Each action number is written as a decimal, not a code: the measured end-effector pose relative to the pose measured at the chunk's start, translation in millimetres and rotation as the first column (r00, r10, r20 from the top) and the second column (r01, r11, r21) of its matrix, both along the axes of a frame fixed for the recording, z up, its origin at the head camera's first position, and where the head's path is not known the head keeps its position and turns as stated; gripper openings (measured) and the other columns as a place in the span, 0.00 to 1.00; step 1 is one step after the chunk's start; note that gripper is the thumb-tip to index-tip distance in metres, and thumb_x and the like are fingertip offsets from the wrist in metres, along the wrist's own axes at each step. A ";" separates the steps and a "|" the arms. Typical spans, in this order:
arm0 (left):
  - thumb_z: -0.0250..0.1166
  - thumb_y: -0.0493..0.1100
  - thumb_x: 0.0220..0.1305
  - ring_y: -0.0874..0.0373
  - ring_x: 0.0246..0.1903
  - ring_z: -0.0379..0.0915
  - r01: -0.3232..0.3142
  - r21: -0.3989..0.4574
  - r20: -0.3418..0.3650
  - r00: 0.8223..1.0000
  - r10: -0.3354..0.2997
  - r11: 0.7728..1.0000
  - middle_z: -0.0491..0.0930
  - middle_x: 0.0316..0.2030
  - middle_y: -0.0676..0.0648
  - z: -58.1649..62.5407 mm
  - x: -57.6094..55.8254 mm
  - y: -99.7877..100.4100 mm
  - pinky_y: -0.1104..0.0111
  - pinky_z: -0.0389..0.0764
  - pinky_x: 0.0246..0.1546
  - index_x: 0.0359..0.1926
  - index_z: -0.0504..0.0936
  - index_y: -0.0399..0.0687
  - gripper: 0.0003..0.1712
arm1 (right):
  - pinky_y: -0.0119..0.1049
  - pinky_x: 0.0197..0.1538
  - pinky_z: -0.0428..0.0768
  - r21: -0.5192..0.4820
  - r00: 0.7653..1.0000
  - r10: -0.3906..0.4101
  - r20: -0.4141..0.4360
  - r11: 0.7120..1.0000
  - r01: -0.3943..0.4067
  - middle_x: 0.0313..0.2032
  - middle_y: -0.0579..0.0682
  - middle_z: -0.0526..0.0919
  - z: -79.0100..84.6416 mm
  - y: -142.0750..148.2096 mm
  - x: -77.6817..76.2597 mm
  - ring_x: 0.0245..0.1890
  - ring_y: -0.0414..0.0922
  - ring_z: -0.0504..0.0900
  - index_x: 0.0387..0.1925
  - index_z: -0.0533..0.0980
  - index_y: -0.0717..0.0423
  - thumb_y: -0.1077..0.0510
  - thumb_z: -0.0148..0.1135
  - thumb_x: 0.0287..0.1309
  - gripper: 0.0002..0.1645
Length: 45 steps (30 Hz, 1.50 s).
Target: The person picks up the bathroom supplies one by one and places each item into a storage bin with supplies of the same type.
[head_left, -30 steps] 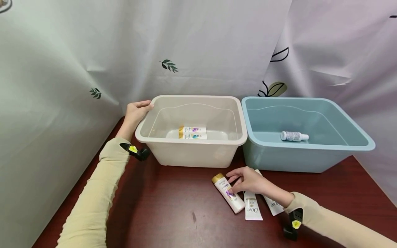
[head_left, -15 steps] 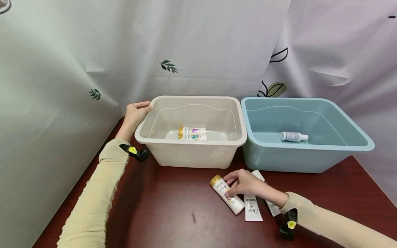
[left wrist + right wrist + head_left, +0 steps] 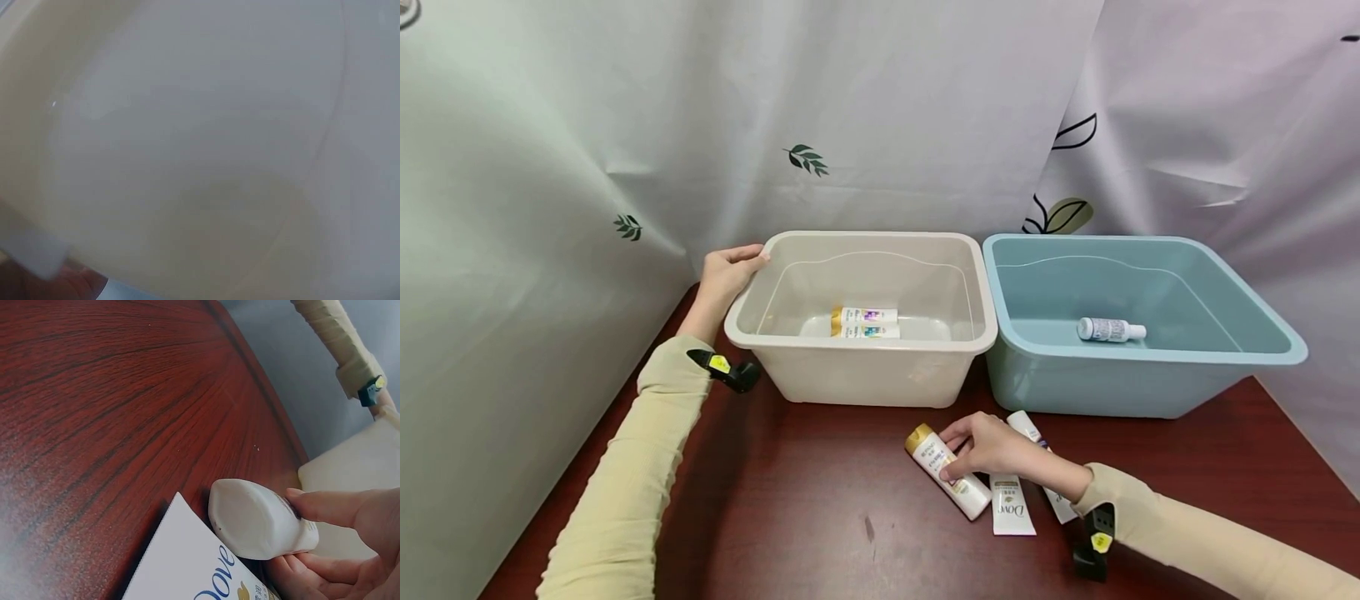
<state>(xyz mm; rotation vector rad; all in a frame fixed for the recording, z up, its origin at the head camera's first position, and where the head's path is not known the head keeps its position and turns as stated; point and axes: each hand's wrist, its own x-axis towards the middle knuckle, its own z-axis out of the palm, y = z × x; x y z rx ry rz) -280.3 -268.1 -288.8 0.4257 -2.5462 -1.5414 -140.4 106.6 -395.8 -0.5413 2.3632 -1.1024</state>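
Note:
A white shampoo bottle with a gold cap (image 3: 931, 455) lies slantwise on the dark red table. My right hand (image 3: 996, 446) pinches it with the thumb on the near side and fingers on the far side; in the right wrist view the base of the bottle (image 3: 244, 515) faces the camera. Right beside it is a white Dove tube (image 3: 1011, 507), its upper part hidden under my hand. A second white tube (image 3: 1024, 425) lies partly behind my wrist. My left hand (image 3: 724, 279) grips the left rim of the beige tub (image 3: 861, 372).
Two gold-capped bottles (image 3: 867, 323) lie inside the beige tub. Close on its right stands a blue tub (image 3: 1097, 383) holding one small white bottle (image 3: 1108, 330). A patterned curtain (image 3: 887, 100) hangs behind both tubs, and another side of it runs along the left.
My right hand has shifted slightly left and closed around the gold-capped bottle, whose cap end has moved a little to the left. The left hand stays on the tub's rim.

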 end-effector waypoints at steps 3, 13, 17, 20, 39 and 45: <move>0.62 0.49 0.64 0.52 0.58 0.72 -0.002 0.006 -0.002 1.000 0.002 1.000 0.72 0.64 0.43 -0.1 0.2 0.1 0.63 0.74 0.60 0.62 0.75 0.45 0.27 | 0.29 0.34 0.79 0.011 1.000 0.002 -0.001 1.000 -0.002 0.33 0.48 0.86 -0.2 -0.7 0.3 0.31 0.36 0.82 0.43 0.81 0.64 0.59 0.77 0.38 0.26; 0.61 0.49 0.65 0.52 0.58 0.72 0.010 0.013 0.000 1.000 -0.010 1.000 0.71 0.64 0.43 0.4 1.6 -0.3 0.62 0.74 0.60 0.63 0.75 0.45 0.27 | 0.28 0.36 0.77 0.031 1.000 0.007 -0.016 1.000 -0.006 0.31 0.46 0.86 -1.5 -2.7 0.5 0.32 0.36 0.80 0.40 0.82 0.60 0.57 0.77 0.38 0.23; 0.61 0.49 0.65 0.52 0.58 0.71 0.009 0.016 -0.005 1.000 -0.009 1.000 0.71 0.64 0.43 0.7 1.0 -1.2 0.63 0.73 0.60 0.63 0.75 0.45 0.27 | 0.28 0.35 0.77 0.020 1.000 0.010 0.001 1.000 -0.010 0.30 0.46 0.85 -1.9 -3.3 0.0 0.31 0.36 0.79 0.39 0.82 0.61 0.58 0.76 0.38 0.22; 0.62 0.49 0.64 0.53 0.58 0.72 0.003 0.018 -0.011 1.000 -0.003 1.000 0.72 0.64 0.43 0.3 0.1 -1.0 0.63 0.73 0.60 0.62 0.75 0.44 0.27 | 0.28 0.35 0.77 0.021 1.000 0.009 0.006 1.000 -0.009 0.29 0.46 0.85 -1.0 -4.1 0.1 0.31 0.36 0.79 0.39 0.82 0.62 0.58 0.76 0.38 0.22; 0.62 0.47 0.65 0.54 0.55 0.73 -0.002 0.043 -0.037 0.999 0.004 0.999 0.74 0.62 0.42 -0.9 1.2 -0.8 0.64 0.75 0.59 0.61 0.76 0.42 0.26 | 0.27 0.33 0.77 0.013 1.000 0.010 0.021 1.000 -0.011 0.29 0.45 0.84 -0.4 -4.0 4.4 0.30 0.36 0.79 0.39 0.82 0.62 0.59 0.75 0.38 0.21; 0.62 0.47 0.65 0.57 0.52 0.75 0.004 0.033 -0.045 0.999 -0.002 0.999 0.74 0.61 0.41 -1.5 0.9 -0.8 0.66 0.76 0.56 0.61 0.76 0.42 0.26 | 0.28 0.34 0.77 0.009 1.000 0.002 0.019 1.000 -0.002 0.29 0.45 0.84 -3.6 -3.2 3.3 0.31 0.38 0.79 0.38 0.81 0.61 0.59 0.76 0.38 0.21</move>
